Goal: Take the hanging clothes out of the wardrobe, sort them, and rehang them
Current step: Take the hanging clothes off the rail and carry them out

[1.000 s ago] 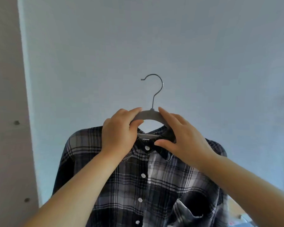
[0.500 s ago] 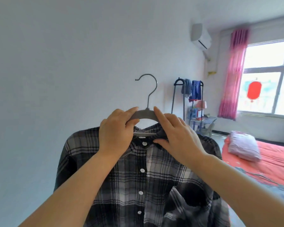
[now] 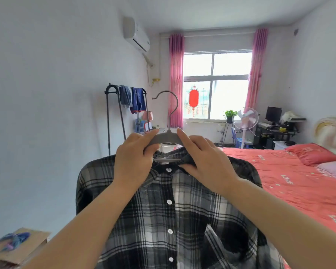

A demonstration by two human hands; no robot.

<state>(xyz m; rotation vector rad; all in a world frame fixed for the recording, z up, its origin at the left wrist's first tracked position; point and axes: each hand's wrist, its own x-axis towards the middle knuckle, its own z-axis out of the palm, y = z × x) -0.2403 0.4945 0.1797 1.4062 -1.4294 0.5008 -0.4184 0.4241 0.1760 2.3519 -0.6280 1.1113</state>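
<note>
- The plaid shirt [image 3: 173,210] hangs on its hanger [image 3: 166,137], held up in mid-air.
- The left hand [image 3: 133,162] has its fingers [image 3: 149,134] curled round the hanger; the right hand [image 3: 206,162] pinches the collar.
- Seemingly mid-task: this shirt is not yet rehung (wardrobe out of view).

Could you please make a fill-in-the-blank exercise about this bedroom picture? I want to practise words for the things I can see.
1. The left hand and the right hand hold a grey hanger that carries a plaid ____.
2. The curtains beside the window are ____.
3. A standing ____ is next to the potted plant.
Missing words: shirt, pink, fan.
</note>
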